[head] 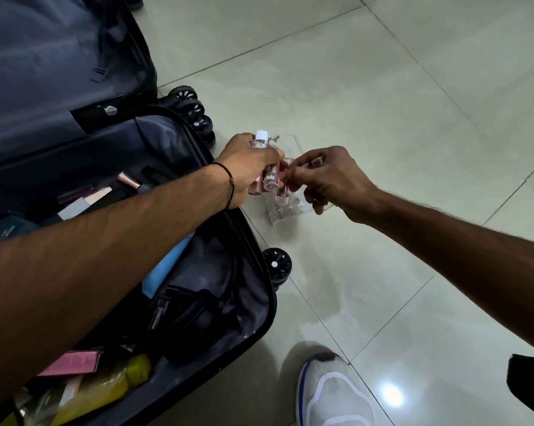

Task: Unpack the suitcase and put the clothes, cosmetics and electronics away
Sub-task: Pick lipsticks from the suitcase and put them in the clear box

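A dark suitcase lies open on the floor at the left. Just past its right edge my left hand grips a bunch of small pink cosmetic bottles, one with a white cap. My right hand meets it from the right and pinches one small pink bottle of the bunch. Under both hands a clear acrylic organiser stands on the floor tiles. Inside the suitcase lie a blue tube, a yellow bottle, a pink box, a black pouch and lipsticks.
Pale glossy floor tiles spread to the right and back. My white shoe stands at the bottom, near the suitcase's corner. Black suitcase wheels stick out along its right edge. A dark object shows at the lower right border.
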{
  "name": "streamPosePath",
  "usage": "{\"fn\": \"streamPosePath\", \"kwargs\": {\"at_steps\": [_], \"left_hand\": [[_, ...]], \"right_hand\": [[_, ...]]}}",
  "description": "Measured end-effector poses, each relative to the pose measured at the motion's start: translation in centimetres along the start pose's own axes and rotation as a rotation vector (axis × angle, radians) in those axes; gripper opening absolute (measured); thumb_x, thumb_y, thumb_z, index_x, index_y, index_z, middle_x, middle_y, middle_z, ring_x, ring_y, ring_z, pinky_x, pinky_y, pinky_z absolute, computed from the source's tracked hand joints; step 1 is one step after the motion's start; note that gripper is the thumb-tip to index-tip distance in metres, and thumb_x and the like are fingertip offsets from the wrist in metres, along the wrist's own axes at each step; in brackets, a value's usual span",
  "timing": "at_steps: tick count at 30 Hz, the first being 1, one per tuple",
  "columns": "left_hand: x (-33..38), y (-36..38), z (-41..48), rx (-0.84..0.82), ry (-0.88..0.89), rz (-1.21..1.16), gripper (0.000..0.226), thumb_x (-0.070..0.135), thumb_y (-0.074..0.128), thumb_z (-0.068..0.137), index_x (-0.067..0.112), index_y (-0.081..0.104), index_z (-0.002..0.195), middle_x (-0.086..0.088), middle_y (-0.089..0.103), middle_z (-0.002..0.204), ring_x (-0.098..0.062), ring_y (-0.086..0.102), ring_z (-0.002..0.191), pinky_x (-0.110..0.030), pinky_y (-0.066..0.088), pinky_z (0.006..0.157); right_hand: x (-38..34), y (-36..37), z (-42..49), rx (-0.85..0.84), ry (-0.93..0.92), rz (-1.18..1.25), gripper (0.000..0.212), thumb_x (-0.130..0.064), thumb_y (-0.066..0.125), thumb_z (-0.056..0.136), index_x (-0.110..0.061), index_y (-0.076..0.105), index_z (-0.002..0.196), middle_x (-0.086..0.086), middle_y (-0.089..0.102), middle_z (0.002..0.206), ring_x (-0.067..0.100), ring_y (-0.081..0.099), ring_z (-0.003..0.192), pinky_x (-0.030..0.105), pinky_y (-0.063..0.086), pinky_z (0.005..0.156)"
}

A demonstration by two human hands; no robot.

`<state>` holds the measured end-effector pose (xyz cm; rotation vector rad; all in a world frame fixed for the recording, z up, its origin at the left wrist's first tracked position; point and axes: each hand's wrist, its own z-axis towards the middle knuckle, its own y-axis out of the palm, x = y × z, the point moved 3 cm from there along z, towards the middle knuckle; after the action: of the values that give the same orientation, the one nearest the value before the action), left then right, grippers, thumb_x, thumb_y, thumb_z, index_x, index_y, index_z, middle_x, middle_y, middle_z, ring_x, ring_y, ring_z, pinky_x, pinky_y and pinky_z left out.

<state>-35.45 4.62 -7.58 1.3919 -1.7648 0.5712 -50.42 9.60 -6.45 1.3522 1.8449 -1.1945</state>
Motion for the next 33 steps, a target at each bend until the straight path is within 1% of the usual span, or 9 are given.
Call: {"fn": "streamPosePath", "kwargs": {"at_steps": [4, 8, 12, 17, 19, 22, 25, 28, 33], "left_hand": [[0.1, -0.2, 0.0, -0.012, -0.013, 0.005, 0.014, 0.005, 0.062, 0.093, 0.008, 0.057, 0.105, -0.010, 0.072, 0.089, -0.019, 0.067, 0.058, -0.034, 0.058, 0.063], [0.3, -0.4, 0.1, -0.070, -0.019, 0.023, 0.009, 0.003, 0.061, 0.092, 0.007, 0.057, 0.099, -0.010, 0.074, 0.084, -0.022, 0.067, 0.060, -0.037, 0.058, 0.068], [0.9, -0.7, 0.0, -0.138, -0.006, 0.075, 0.008, 0.008, 0.064, 0.092, 0.007, 0.057, 0.095, -0.014, 0.072, 0.085, -0.023, 0.067, 0.063, -0.036, 0.059, 0.066], [1.5, -1.8, 1.1, 0.001, -0.043, 0.085, 0.007, 0.002, 0.059, 0.093, 0.006, 0.056, 0.088, -0.015, 0.069, 0.081, -0.022, 0.067, 0.064, -0.036, 0.061, 0.064], [1.5, -2.0, 1.4, 0.040, -0.068, 0.083, 0.004, 0.000, 0.059, 0.093, 0.001, 0.055, 0.094, -0.018, 0.066, 0.085, -0.023, 0.067, 0.061, -0.035, 0.061, 0.058], [1.2, -1.8, 1.7, 0.056, -0.084, 0.137, 0.015, 0.000, 0.060, 0.092, -0.001, 0.054, 0.106, -0.019, 0.065, 0.089, -0.023, 0.066, 0.062, -0.037, 0.061, 0.056], [1.2, -1.9, 1.9, 0.056, -0.091, 0.144, 0.016, 0.002, 0.060, 0.092, -0.001, 0.056, 0.107, -0.018, 0.066, 0.089, -0.023, 0.066, 0.063, -0.036, 0.061, 0.058], [1.2, -2.0, 1.9, 0.045, -0.101, 0.135, 0.011, 0.002, 0.061, 0.092, 0.000, 0.057, 0.101, -0.019, 0.067, 0.090, -0.023, 0.068, 0.063, -0.036, 0.061, 0.059], [1.3, -1.8, 1.6, -0.007, -0.104, 0.138, 0.009, 0.002, 0.060, 0.093, 0.005, 0.054, 0.087, -0.017, 0.067, 0.090, -0.024, 0.067, 0.069, -0.037, 0.061, 0.064]], "right_hand": [[-0.2, -0.6, 0.4, -0.021, -0.003, -0.042, 0.019, -0.014, 0.077, 0.087, 0.004, 0.070, 0.087, 0.011, 0.064, 0.069, 0.015, 0.048, 0.041, 0.025, 0.040, 0.039], [-0.2, -0.6, 0.5, -0.029, -0.003, -0.061, 0.022, -0.017, 0.078, 0.086, 0.004, 0.069, 0.085, 0.013, 0.066, 0.071, 0.016, 0.048, 0.043, 0.026, 0.041, 0.040], [-0.3, -0.8, 0.7, -0.016, 0.012, -0.064, 0.022, -0.018, 0.078, 0.085, 0.001, 0.068, 0.083, 0.012, 0.065, 0.070, 0.017, 0.047, 0.043, 0.026, 0.040, 0.040], [-0.8, -0.8, 0.8, 0.136, -0.129, -0.014, 0.016, -0.015, 0.076, 0.082, -0.003, 0.066, 0.084, 0.011, 0.053, 0.064, 0.021, 0.044, 0.045, 0.026, 0.037, 0.039], [-0.9, -0.6, 0.6, 0.144, -0.205, -0.051, 0.014, -0.018, 0.076, 0.083, -0.008, 0.068, 0.088, 0.015, 0.057, 0.066, 0.021, 0.045, 0.046, 0.029, 0.039, 0.039], [-0.7, -0.1, 0.0, 0.128, -0.267, -0.122, 0.013, -0.025, 0.075, 0.087, -0.014, 0.069, 0.091, 0.017, 0.069, 0.073, 0.020, 0.046, 0.048, 0.035, 0.042, 0.039], [-0.4, 0.2, -0.6, 0.152, -0.316, -0.165, 0.014, -0.026, 0.075, 0.089, -0.015, 0.070, 0.094, 0.012, 0.065, 0.067, 0.014, 0.046, 0.049, 0.026, 0.038, 0.040], [0.1, 0.4, -0.8, 0.156, -0.353, -0.214, 0.014, -0.029, 0.075, 0.090, -0.017, 0.070, 0.096, 0.012, 0.057, 0.063, 0.010, 0.044, 0.052, 0.020, 0.035, 0.048], [0.7, 0.4, -0.8, 0.162, -0.369, -0.213, 0.013, -0.033, 0.074, 0.091, -0.022, 0.070, 0.097, 0.013, 0.059, 0.063, 0.013, 0.042, 0.054, 0.028, 0.035, 0.051]]}}
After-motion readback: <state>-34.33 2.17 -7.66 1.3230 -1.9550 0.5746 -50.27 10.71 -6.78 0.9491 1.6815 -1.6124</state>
